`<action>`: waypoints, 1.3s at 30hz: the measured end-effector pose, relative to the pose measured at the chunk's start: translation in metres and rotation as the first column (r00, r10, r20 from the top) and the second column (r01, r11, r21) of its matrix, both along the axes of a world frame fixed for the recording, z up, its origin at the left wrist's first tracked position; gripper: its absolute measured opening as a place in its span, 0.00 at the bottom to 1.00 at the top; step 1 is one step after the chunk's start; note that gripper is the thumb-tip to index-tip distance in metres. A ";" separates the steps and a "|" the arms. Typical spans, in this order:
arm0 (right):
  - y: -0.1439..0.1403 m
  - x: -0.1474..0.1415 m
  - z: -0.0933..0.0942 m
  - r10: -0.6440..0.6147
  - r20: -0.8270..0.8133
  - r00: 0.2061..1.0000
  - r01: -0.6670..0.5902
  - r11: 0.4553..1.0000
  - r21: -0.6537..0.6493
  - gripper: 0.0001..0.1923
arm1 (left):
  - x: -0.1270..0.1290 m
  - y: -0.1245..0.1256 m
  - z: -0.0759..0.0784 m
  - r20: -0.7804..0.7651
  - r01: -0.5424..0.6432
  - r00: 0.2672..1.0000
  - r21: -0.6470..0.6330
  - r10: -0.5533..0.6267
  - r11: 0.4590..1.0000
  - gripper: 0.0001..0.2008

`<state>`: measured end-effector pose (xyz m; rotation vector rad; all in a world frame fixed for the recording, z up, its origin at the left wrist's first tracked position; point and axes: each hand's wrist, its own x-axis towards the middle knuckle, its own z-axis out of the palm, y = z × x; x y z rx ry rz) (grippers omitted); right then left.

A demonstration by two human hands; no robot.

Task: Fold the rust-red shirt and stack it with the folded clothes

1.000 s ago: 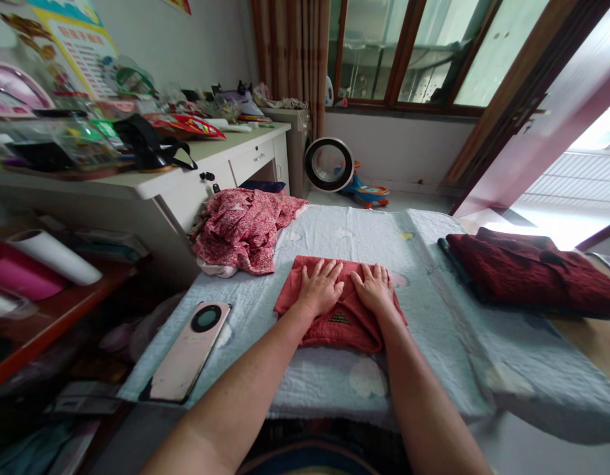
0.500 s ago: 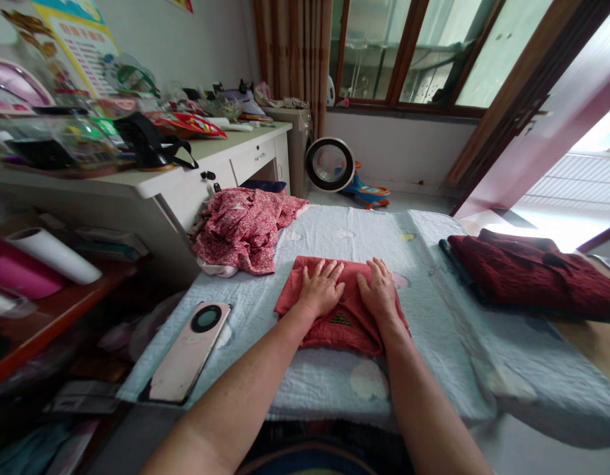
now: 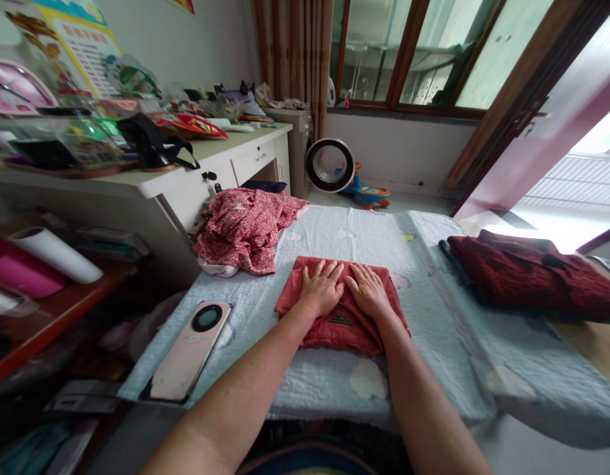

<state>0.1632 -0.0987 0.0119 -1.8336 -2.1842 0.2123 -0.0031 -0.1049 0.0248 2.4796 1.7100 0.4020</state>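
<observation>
A folded red garment [image 3: 344, 335] lies flat on the pale blue cloth [image 3: 434, 369] that covers the table. A dark label shows near its lower middle. My left hand [image 3: 321, 290] rests palm down on the garment's left half, fingers spread. Flat on the right half, close beside it, is my right hand [image 3: 368, 289], fingers stretched out and pointing away from me. The two thumbs nearly meet. Both hands press on the fabric without gripping it, and they hide part of its upper surface.
At the left front lies a phone [image 3: 186, 359]. Behind it is a crumpled red floral cloth [image 3: 243, 227]. Folded dark red clothes [image 3: 527, 270] are stacked at the right. A cluttered white desk [image 3: 245, 142] stands on the left, with a washing machine [image 3: 299, 128], its round door open, beyond.
My right hand has moved left across the garment, from near its right side to beside my left hand. My left hand and the garment have stayed in place.
</observation>
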 end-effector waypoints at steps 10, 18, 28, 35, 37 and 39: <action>-0.005 -0.002 0.012 -0.224 0.106 0.969 0.234 0.969 -0.086 0.30 | -0.001 0.000 0.001 -0.016 0.014 1.000 -0.006 -0.014 1.000 0.28; -0.002 0.003 0.008 -0.346 0.080 0.935 0.353 0.932 -0.081 0.30 | -0.001 -0.001 0.002 -0.007 0.017 1.000 -0.014 -0.017 1.000 0.28; -0.003 0.008 0.004 -0.247 -0.129 0.960 0.264 0.954 0.139 0.23 | -0.001 0.000 0.001 -0.007 0.016 1.000 -0.022 -0.016 1.000 0.28; -0.005 0.007 0.010 0.036 -0.367 0.930 0.025 0.987 0.161 0.19 | -0.001 0.000 0.002 0.004 0.018 1.000 -0.024 -0.018 1.000 0.28; -0.004 0.007 0.009 0.057 -0.313 0.948 -0.014 0.990 0.138 0.21 | -0.001 0.000 0.002 0.003 0.016 1.000 -0.014 -0.016 1.000 0.28; -0.004 0.007 0.006 0.062 -0.224 0.973 -0.040 0.994 0.101 0.24 | -0.001 -0.001 0.002 0.004 0.014 1.000 -0.005 -0.014 1.000 0.28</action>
